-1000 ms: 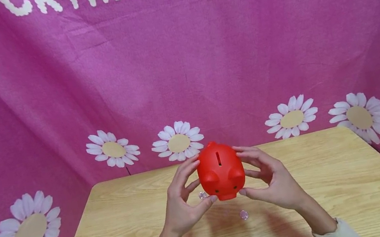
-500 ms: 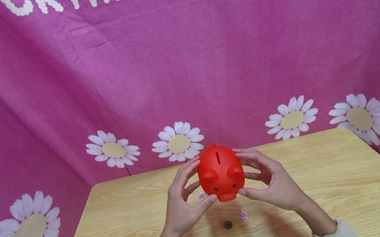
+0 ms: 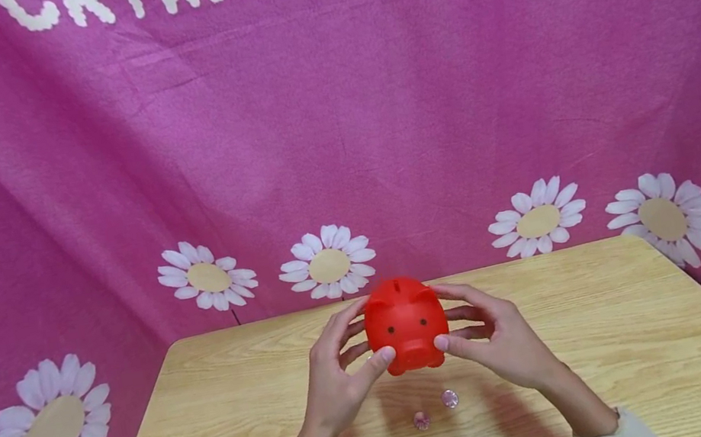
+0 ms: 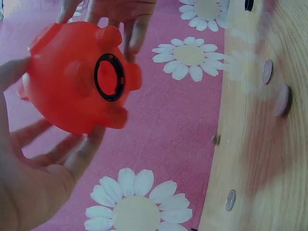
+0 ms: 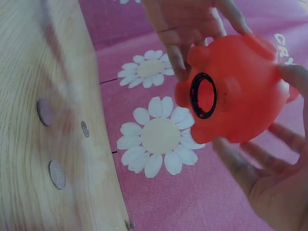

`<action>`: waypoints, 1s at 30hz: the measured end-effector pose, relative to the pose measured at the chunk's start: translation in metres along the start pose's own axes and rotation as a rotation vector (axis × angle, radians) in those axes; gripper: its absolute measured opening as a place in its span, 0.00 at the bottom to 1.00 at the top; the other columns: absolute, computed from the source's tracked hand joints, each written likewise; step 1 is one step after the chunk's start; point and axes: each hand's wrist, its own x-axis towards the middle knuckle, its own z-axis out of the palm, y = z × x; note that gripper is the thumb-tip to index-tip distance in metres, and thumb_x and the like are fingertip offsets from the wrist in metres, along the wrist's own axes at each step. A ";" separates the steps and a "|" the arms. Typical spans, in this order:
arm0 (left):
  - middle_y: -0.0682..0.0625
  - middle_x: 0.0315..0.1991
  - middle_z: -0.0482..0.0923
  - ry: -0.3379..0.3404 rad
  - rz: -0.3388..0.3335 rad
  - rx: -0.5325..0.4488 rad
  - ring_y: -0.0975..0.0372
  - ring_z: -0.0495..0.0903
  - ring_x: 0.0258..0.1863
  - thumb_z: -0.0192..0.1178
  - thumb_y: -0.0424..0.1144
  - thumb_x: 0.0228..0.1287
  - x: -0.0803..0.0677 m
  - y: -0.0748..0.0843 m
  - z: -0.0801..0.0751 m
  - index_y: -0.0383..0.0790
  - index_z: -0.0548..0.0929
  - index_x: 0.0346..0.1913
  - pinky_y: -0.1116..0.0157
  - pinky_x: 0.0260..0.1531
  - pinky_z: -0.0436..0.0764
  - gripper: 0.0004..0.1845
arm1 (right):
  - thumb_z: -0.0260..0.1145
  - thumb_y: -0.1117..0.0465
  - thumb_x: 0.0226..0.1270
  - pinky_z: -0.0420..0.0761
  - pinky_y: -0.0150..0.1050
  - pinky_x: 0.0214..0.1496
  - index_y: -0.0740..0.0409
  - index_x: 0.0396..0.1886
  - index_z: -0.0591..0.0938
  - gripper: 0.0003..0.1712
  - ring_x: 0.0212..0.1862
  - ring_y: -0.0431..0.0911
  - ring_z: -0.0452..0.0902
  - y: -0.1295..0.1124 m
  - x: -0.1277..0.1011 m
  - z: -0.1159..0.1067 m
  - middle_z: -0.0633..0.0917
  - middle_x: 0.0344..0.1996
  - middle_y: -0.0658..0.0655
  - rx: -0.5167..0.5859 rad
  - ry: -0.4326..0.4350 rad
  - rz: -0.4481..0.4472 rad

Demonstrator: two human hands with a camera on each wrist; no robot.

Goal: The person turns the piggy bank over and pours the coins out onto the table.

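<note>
Both hands, left hand (image 3: 334, 382) and right hand (image 3: 501, 345), grip the red piggy bank (image 3: 406, 323), now tilted face-forward; another coin (image 3: 421, 420) has dropped below it.

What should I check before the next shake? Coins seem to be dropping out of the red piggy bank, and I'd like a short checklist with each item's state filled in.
1. Both hands hold the bank: ok. The left hand and right hand grip the piggy bank from either side.
2. Bank clear of the table: ok, it is lifted above it.
3. Bottom opening unplugged: ok, the black ring shows an open hole.
4. Opening facing down: ok, both wrist views see it from below.
5. Dropped coins stay on the table: ok. One coin and another lie beneath the bank.
6. Coins left inside: cannot tell.
</note>
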 end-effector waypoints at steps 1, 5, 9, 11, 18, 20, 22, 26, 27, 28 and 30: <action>0.46 0.67 0.81 0.003 -0.032 0.000 0.48 0.86 0.60 0.74 0.40 0.66 0.000 0.000 0.001 0.48 0.78 0.74 0.61 0.53 0.91 0.33 | 0.76 0.65 0.68 0.92 0.39 0.50 0.52 0.73 0.79 0.34 0.55 0.45 0.90 0.000 0.000 0.001 0.83 0.67 0.63 -0.015 0.006 0.032; 0.44 0.64 0.83 -0.001 -0.164 0.039 0.51 0.89 0.52 0.71 0.44 0.71 0.000 -0.002 0.003 0.46 0.80 0.73 0.64 0.46 0.92 0.29 | 0.74 0.58 0.74 0.93 0.39 0.45 0.54 0.72 0.80 0.29 0.49 0.48 0.92 -0.001 0.001 0.003 0.85 0.65 0.68 -0.039 -0.001 0.176; 0.41 0.60 0.85 -0.029 -0.270 0.111 0.58 0.91 0.42 0.67 0.52 0.74 0.000 -0.003 0.005 0.44 0.80 0.72 0.61 0.40 0.93 0.29 | 0.70 0.52 0.77 0.94 0.42 0.40 0.58 0.72 0.79 0.29 0.44 0.48 0.92 -0.002 0.002 0.005 0.87 0.60 0.69 -0.044 -0.031 0.294; 0.40 0.59 0.86 -0.042 -0.306 0.140 0.60 0.90 0.38 0.65 0.55 0.75 0.001 -0.004 0.006 0.43 0.81 0.72 0.58 0.38 0.94 0.30 | 0.69 0.50 0.78 0.94 0.44 0.39 0.58 0.71 0.79 0.29 0.42 0.48 0.92 -0.002 0.002 0.006 0.88 0.57 0.68 -0.051 -0.044 0.340; 0.37 0.60 0.86 -0.064 -0.358 0.165 0.61 0.88 0.32 0.63 0.60 0.76 0.002 -0.005 0.008 0.41 0.82 0.70 0.54 0.36 0.93 0.31 | 0.67 0.47 0.79 0.94 0.49 0.38 0.59 0.72 0.79 0.30 0.39 0.51 0.92 -0.001 0.003 0.007 0.89 0.55 0.66 -0.047 -0.068 0.414; 0.38 0.60 0.85 -0.065 -0.362 0.163 0.61 0.88 0.32 0.63 0.60 0.76 0.003 -0.005 0.007 0.41 0.81 0.71 0.54 0.36 0.93 0.32 | 0.67 0.47 0.80 0.94 0.49 0.38 0.60 0.72 0.78 0.31 0.40 0.51 0.92 -0.001 0.003 0.007 0.88 0.56 0.66 -0.046 -0.074 0.409; 0.38 0.61 0.85 -0.067 -0.359 0.162 0.61 0.89 0.33 0.64 0.59 0.76 0.003 -0.005 0.007 0.41 0.80 0.72 0.54 0.36 0.93 0.33 | 0.67 0.48 0.80 0.94 0.48 0.39 0.60 0.73 0.78 0.31 0.42 0.50 0.92 -0.001 0.003 0.007 0.88 0.57 0.67 -0.048 -0.078 0.403; 0.39 0.62 0.83 -0.070 -0.345 0.160 0.59 0.89 0.41 0.65 0.57 0.75 0.003 -0.005 0.007 0.41 0.79 0.73 0.54 0.39 0.94 0.33 | 0.67 0.49 0.80 0.94 0.46 0.39 0.60 0.74 0.76 0.31 0.46 0.50 0.91 -0.001 0.003 0.006 0.86 0.61 0.69 -0.047 -0.087 0.380; 0.39 0.62 0.83 -0.068 -0.336 0.155 0.57 0.89 0.43 0.65 0.56 0.75 0.003 -0.005 0.007 0.42 0.79 0.74 0.55 0.40 0.94 0.32 | 0.67 0.50 0.80 0.94 0.46 0.40 0.60 0.75 0.76 0.32 0.48 0.50 0.91 -0.001 0.002 0.005 0.85 0.63 0.70 -0.043 -0.089 0.368; 0.40 0.63 0.83 -0.061 -0.323 0.153 0.56 0.90 0.46 0.66 0.55 0.75 0.002 -0.005 0.006 0.42 0.79 0.74 0.56 0.41 0.94 0.32 | 0.68 0.51 0.79 0.94 0.46 0.40 0.61 0.75 0.75 0.32 0.49 0.51 0.91 -0.001 0.002 0.005 0.84 0.65 0.71 -0.040 -0.092 0.353; 0.42 0.65 0.82 -0.038 -0.295 0.121 0.52 0.89 0.51 0.69 0.52 0.72 0.002 -0.005 0.006 0.44 0.79 0.73 0.58 0.44 0.93 0.31 | 0.69 0.52 0.78 0.94 0.44 0.43 0.60 0.76 0.75 0.33 0.52 0.53 0.91 -0.002 0.002 0.003 0.82 0.68 0.71 -0.044 -0.093 0.314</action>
